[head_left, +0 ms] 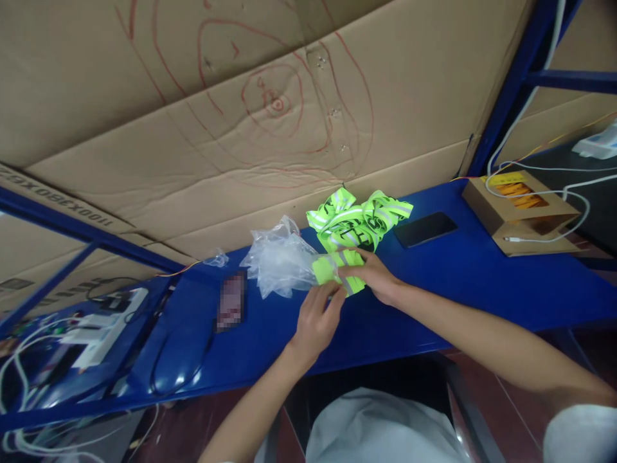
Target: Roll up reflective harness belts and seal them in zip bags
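Observation:
A folded neon yellow-green reflective strap with grey stripes is between my hands above the blue table. My right hand grips it from the right, thumb and fingers closed around its edge. At the lower left edge of the strap, my left hand pinches with bent fingers. Clear plastic bags lie in a pile just left of the strap and seem to touch it. Behind it rests a heap of similar neon straps with dark lettering. Fingertips of both hands are partly hidden.
The blue table meets a cardboard wall with red drawn rings. A dark phone lies at the right, near an open cardboard box with a white cable across it. A blurred-out rectangular object is at the left.

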`<move>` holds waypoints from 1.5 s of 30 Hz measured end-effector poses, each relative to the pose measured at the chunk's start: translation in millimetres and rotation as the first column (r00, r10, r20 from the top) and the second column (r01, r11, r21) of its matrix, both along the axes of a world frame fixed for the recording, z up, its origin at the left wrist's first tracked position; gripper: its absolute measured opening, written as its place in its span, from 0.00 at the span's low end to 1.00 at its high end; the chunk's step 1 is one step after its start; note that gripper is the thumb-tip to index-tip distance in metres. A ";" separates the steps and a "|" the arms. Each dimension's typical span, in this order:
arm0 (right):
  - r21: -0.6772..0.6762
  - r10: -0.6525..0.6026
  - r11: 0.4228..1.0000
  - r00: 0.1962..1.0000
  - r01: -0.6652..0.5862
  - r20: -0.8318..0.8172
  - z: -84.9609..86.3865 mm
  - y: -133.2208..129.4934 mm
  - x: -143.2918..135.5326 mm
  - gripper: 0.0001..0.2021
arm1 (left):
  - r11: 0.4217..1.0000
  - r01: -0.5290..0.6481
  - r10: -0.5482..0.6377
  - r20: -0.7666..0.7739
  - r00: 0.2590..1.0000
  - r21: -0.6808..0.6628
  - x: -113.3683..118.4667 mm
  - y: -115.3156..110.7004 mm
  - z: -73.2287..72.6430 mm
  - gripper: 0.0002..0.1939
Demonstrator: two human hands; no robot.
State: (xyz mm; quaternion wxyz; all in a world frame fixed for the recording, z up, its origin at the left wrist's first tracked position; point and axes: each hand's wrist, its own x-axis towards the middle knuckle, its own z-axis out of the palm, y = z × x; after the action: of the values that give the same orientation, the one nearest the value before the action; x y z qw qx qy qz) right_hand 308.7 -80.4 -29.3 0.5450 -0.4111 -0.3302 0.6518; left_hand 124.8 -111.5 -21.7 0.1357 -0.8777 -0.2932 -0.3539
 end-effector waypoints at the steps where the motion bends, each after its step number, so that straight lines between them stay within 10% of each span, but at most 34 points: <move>1: -0.003 -0.012 1.000 1.000 0.012 0.001 -1.5 0.5 0.5 0.29 | 1.000 -0.003 0.004 0.020 1.000 -0.029 3.6 0.6 -1.9 0.13; 11: 0.002 -0.073 0.997 0.996 0.074 -0.051 2.2 8.6 10.9 0.26 | 0.941 -0.205 0.286 0.304 0.909 -0.270 4.8 3.3 -5.6 0.07; 26: -0.055 -0.156 0.987 0.987 0.154 -0.028 -7.1 7.0 0.2 0.26 | 0.845 -0.058 0.302 0.385 0.872 -0.532 36.8 -12.1 -21.1 0.05; 29: -0.007 -0.131 0.991 0.991 0.131 -0.028 -2.2 4.9 1.8 0.27 | 0.663 0.279 0.455 0.670 0.586 -0.694 27.1 -14.9 -23.9 0.11; 33: 0.053 0.060 0.996 0.994 -0.065 0.093 3.4 -7.3 -4.1 0.29 | 0.443 0.706 0.586 0.774 0.238 -0.553 24.5 -16.2 -13.6 0.24; 35: 0.145 0.059 0.984 0.963 -0.100 0.263 3.3 -15.1 -8.8 0.29 | 0.400 0.838 0.605 0.793 0.064 -0.372 35.0 -17.2 -3.3 0.28; 38: 0.446 -0.277 0.895 0.798 0.011 0.535 1.4 -22.9 -12.0 0.28 | 0.456 0.873 0.676 0.706 -0.212 -0.174 55.7 -16.9 8.6 0.28; 41: 0.662 -0.550 0.748 0.600 0.046 0.581 1.7 -23.1 -9.3 0.27 | 0.458 0.884 0.714 0.629 -0.307 -0.089 65.5 -14.8 10.9 0.24; 45: 0.702 -0.570 0.712 0.572 -0.016 0.590 6.0 -19.2 -5.7 0.27 | 0.470 0.874 0.704 0.650 -0.286 -0.124 61.8 -15.1 6.2 0.26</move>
State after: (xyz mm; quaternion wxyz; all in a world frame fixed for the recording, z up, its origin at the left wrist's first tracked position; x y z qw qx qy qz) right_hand 303.0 -99.6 -23.3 0.5541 -0.4878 -0.6571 0.1523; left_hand 186.5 -126.6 -15.5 -0.6704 -0.1147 -0.2670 -0.6827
